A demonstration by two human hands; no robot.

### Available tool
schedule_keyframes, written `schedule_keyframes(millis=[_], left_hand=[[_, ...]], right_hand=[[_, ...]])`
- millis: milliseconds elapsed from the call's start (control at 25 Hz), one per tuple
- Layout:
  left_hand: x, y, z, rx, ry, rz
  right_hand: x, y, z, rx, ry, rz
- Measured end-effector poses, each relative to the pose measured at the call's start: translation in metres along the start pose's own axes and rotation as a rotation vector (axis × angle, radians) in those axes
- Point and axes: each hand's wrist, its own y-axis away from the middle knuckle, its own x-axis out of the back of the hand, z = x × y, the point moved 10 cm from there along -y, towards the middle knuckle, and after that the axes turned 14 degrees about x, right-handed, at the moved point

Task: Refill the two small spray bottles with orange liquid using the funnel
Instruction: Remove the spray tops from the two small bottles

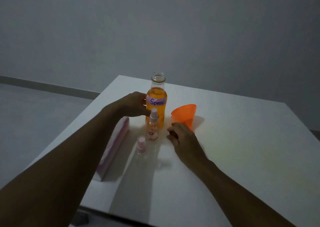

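Note:
A tall clear bottle [156,98] of orange liquid, labelled "Spray", stands uncapped at the middle of the white table [242,157]. My left hand [134,104] wraps around its left side. Two small clear spray bottles with pink caps stand in front of it: the farther spray bottle [152,128] has a flower print, the nearer spray bottle [141,150] is plain. An orange funnel [186,115] lies on its side to the right of the big bottle. My right hand [181,138] rests on the table with curled fingers, just in front of the funnel's spout; whether it touches the spout is unclear.
A pink and white flat pack [114,148] lies along the table's left edge under my left forearm. The table's front edge runs across the bottom, with grey floor to the left and a bare wall behind.

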Motion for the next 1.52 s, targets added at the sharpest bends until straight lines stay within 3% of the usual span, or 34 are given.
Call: schedule_keyframes(millis=[120, 240, 400, 600, 760, 880, 960, 1080, 1200, 1280, 1360, 1520], left_hand=[[0.029, 0.02, -0.015, 0.095, 0.0, 0.045], [0.038, 0.053, -0.018, -0.007, -0.107, 0.119], [0.002, 0.077, -0.005, -0.11, -0.133, 0.039], [-0.01, 0.075, 0.015, -0.147, -0.121, 0.093], [0.031, 0.098, 0.051, -0.139, -0.059, 0.292], [0.048, 0.136, 0.097, -0.223, 0.04, 0.403], [0.025, 0.157, 0.125, -0.302, 0.113, 0.36], [-0.051, 0.16, 0.138, -0.295, 0.182, 0.168], [-0.12, 0.143, 0.121, -0.221, 0.09, 0.124], [-0.147, 0.135, 0.109, -0.162, 0.152, 0.105], [-0.159, 0.132, 0.11, -0.157, 0.202, 0.104], [-0.167, 0.134, 0.124, -0.276, 0.188, 0.099]], right_hand=[[0.002, 0.004, -0.002, 0.025, 0.022, 0.002], [0.01, 0.01, -0.011, 0.097, 0.078, 0.059], [0.022, 0.032, -0.02, 0.123, 0.077, 0.101], [0.04, 0.081, -0.005, -0.031, 0.086, -0.079], [0.056, 0.119, 0.002, -0.082, 0.161, -0.317], [0.062, 0.137, 0.0, -0.066, 0.121, -0.368], [0.062, 0.15, -0.002, -0.06, 0.067, -0.382], [0.076, 0.16, 0.003, -0.103, -0.066, -0.289], [0.114, 0.162, 0.029, -0.355, -0.458, 0.076], [0.128, 0.165, 0.045, -0.504, -0.735, 0.228], [0.141, 0.165, 0.054, -0.559, -0.809, 0.239], [0.145, 0.162, 0.055, -0.538, -0.735, 0.136]])
